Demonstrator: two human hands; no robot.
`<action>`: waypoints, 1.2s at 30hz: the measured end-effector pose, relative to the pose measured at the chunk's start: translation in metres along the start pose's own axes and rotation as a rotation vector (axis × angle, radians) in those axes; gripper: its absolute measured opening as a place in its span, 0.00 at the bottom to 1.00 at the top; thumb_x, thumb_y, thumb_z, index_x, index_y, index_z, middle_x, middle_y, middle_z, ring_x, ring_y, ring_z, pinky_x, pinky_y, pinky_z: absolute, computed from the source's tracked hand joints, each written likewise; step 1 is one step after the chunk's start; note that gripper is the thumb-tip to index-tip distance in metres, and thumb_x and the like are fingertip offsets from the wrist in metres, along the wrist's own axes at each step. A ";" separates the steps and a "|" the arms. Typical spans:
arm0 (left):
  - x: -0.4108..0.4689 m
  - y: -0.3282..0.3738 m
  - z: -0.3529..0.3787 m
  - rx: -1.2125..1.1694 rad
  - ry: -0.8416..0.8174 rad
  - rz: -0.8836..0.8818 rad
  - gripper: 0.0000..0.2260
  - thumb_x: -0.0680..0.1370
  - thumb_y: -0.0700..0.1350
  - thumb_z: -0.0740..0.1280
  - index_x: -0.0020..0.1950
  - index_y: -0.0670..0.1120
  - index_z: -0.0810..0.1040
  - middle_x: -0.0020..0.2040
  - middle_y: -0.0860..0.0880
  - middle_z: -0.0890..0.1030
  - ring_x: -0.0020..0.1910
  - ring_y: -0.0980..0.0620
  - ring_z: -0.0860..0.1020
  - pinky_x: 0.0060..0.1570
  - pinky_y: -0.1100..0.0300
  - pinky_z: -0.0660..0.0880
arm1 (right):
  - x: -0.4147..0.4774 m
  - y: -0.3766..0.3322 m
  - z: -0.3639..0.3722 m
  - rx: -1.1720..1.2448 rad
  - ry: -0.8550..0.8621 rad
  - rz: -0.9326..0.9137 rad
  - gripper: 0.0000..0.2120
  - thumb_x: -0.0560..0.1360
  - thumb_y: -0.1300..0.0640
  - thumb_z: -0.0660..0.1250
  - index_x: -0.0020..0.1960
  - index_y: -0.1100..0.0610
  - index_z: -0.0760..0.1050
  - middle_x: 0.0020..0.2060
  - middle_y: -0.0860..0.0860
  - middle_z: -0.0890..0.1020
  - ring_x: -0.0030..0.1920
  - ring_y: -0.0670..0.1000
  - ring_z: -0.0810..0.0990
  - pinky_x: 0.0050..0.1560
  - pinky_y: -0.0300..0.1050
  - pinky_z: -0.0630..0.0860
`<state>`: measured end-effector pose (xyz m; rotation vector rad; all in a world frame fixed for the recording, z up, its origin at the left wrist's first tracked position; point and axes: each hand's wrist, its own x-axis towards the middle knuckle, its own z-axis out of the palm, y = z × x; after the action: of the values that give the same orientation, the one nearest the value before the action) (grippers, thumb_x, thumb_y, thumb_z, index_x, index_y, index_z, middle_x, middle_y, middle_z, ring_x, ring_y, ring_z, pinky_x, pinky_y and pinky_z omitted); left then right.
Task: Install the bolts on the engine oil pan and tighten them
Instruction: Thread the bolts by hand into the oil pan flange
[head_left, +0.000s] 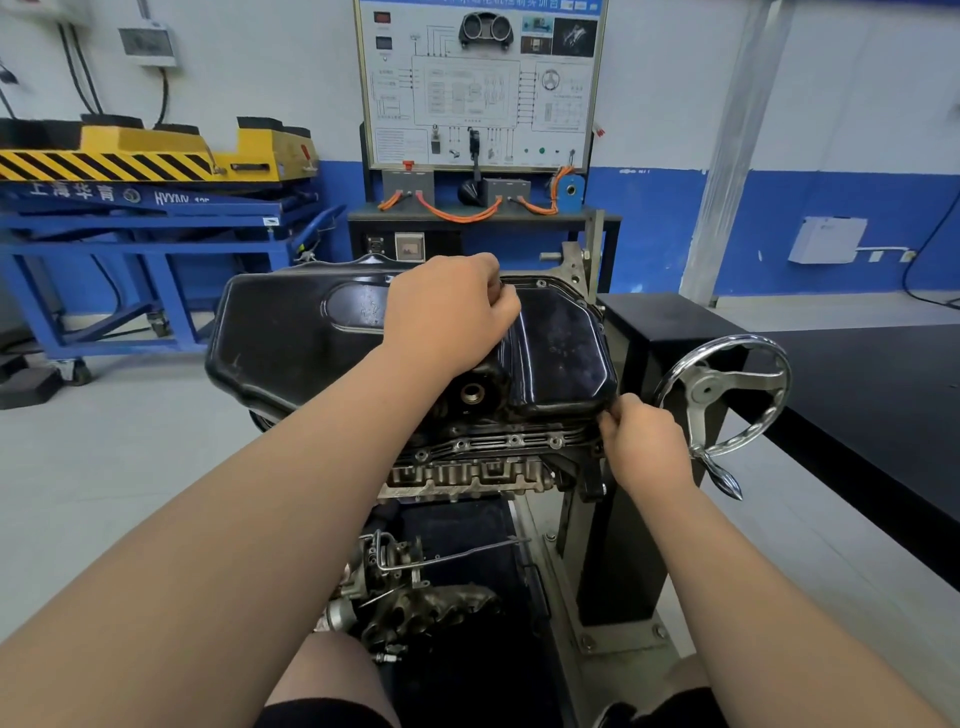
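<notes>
While the oil pan (291, 332) sits atop the upturned engine (467, 473), our L grip (452, 312) curls at the pan's far rim & our R grip (644, 441) bunches its fingertips at the near-right corner. Can't tell if either holds a bolt; the fingers hide it.

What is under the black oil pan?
Below the oil pan sits the engine block, its flange showing at the near side. The left hand covers part of the far rim, so the joint there is hidden.

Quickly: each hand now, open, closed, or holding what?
Left hand: fingers pinched at far rim of the black metal oil pan; what they hold cannot be told.
Right hand: pinched at its near right corner; likewise hidden.
</notes>
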<state>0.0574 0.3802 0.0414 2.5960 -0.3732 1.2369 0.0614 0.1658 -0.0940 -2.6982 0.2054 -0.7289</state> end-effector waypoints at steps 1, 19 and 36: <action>0.000 0.000 -0.001 -0.003 0.000 0.006 0.12 0.75 0.55 0.61 0.34 0.52 0.69 0.26 0.55 0.69 0.30 0.53 0.69 0.27 0.64 0.54 | 0.000 0.000 0.000 -0.005 -0.005 -0.007 0.10 0.79 0.51 0.59 0.44 0.56 0.68 0.38 0.55 0.78 0.39 0.59 0.75 0.36 0.46 0.66; -0.001 -0.002 -0.003 -0.039 -0.030 0.019 0.12 0.76 0.55 0.61 0.35 0.51 0.71 0.28 0.54 0.74 0.31 0.53 0.73 0.27 0.64 0.59 | 0.006 0.003 -0.001 -0.090 -0.061 -0.046 0.07 0.78 0.54 0.59 0.43 0.55 0.67 0.38 0.56 0.79 0.35 0.58 0.72 0.35 0.46 0.65; 0.001 -0.002 -0.003 -0.062 -0.024 0.046 0.14 0.75 0.56 0.62 0.34 0.50 0.70 0.28 0.53 0.74 0.32 0.53 0.73 0.28 0.65 0.58 | 0.006 0.002 -0.008 -0.152 -0.093 -0.045 0.09 0.78 0.49 0.59 0.44 0.53 0.65 0.36 0.51 0.75 0.36 0.56 0.73 0.34 0.46 0.68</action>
<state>0.0567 0.3824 0.0436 2.5652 -0.4702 1.1909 0.0624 0.1609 -0.0857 -2.8815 0.1845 -0.6219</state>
